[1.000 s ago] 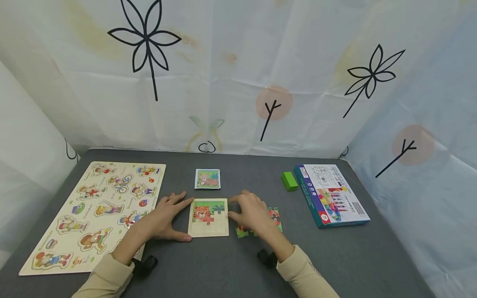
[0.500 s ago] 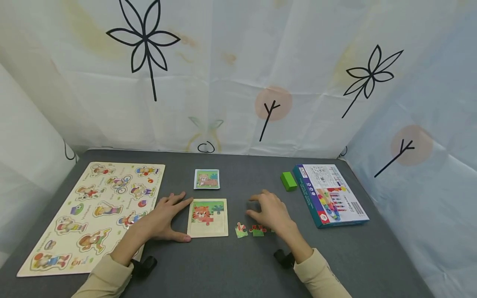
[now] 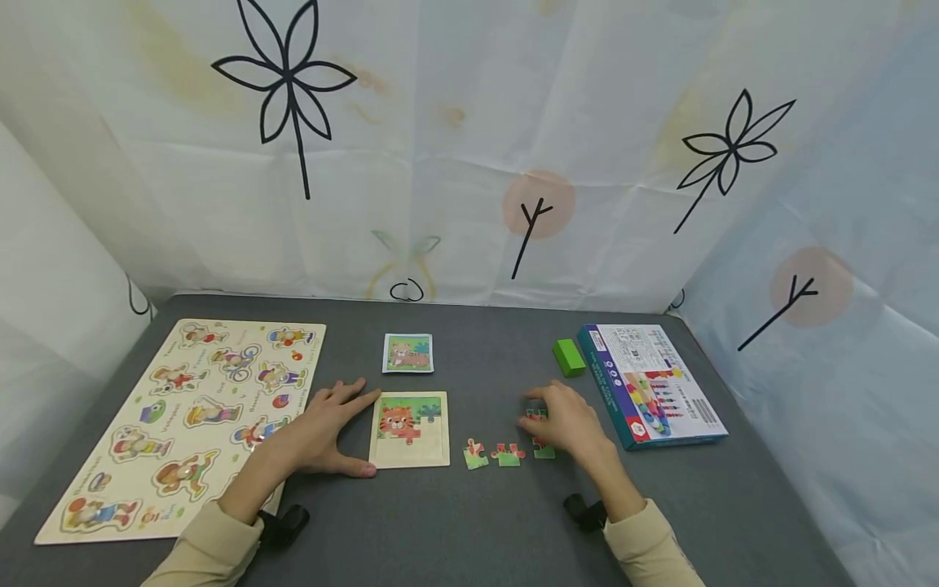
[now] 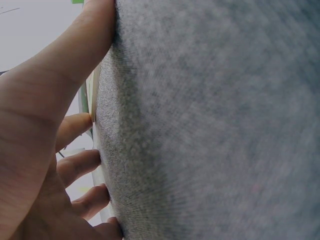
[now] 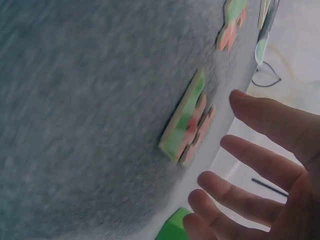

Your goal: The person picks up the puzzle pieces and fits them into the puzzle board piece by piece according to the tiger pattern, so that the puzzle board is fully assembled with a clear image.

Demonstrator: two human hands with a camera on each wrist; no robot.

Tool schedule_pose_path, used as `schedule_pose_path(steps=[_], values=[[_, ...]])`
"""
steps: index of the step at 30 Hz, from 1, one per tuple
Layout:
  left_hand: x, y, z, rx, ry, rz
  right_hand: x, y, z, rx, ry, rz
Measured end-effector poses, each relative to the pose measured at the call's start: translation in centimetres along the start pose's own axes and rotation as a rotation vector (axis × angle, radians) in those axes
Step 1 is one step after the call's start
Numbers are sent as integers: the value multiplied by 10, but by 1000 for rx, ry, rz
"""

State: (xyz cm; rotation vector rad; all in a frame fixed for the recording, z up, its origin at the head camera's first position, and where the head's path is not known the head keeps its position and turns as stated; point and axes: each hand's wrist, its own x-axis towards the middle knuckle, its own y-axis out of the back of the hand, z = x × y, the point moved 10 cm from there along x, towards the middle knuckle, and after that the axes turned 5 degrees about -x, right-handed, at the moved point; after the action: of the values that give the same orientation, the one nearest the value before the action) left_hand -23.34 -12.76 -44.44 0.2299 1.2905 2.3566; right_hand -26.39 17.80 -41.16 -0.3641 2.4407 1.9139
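My left hand [image 3: 323,428] rests on the grey table with fingers spread, its forefinger and thumb touching the left side of a small wooden puzzle tray [image 3: 433,444]. In the left wrist view a fingertip meets the tray's edge [image 4: 93,97]. Inside the tray lie joined pieces showing an orange animal's face [image 3: 398,422] and a green and blue top strip. My right hand [image 3: 568,420] hovers with loosely bent fingers over the rightmost puzzle pieces [image 3: 544,451], partly covering them. The right wrist view shows it holding nothing, apart from a green and orange piece [image 5: 182,125].
Two more loose pieces, one left [image 3: 475,458] and one middle [image 3: 508,456], lie right of the tray. Behind it is a picture card [image 3: 408,354]. A green block [image 3: 569,357] and a boxed toy [image 3: 656,383] stand at right. A large picture board [image 3: 245,334] covers the left side.
My right hand has left the tray's right edge and moved right to the loose pieces, uncovering the nearer ones. The left hand has stayed in place.
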Motion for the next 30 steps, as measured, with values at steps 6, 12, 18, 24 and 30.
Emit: schedule_pose_path(steps=[6, 12, 18, 24, 30], values=[[0, 0, 0, 0, 2, 0, 0, -4, 7, 18, 1, -48], [-1, 1, 1, -7, 4, -1, 0, -6, 7, 29, 18, -47], [-1, 1, 1, -4, 1, -1, 1, -6, 5, 47, 34, -32], [0, 0, 1, -9, -2, -7, 0, -7, 5, 70, 34, -51], [-1, 1, 1, -14, -4, -4, -1, -6, -1, 59, 78, -55]])
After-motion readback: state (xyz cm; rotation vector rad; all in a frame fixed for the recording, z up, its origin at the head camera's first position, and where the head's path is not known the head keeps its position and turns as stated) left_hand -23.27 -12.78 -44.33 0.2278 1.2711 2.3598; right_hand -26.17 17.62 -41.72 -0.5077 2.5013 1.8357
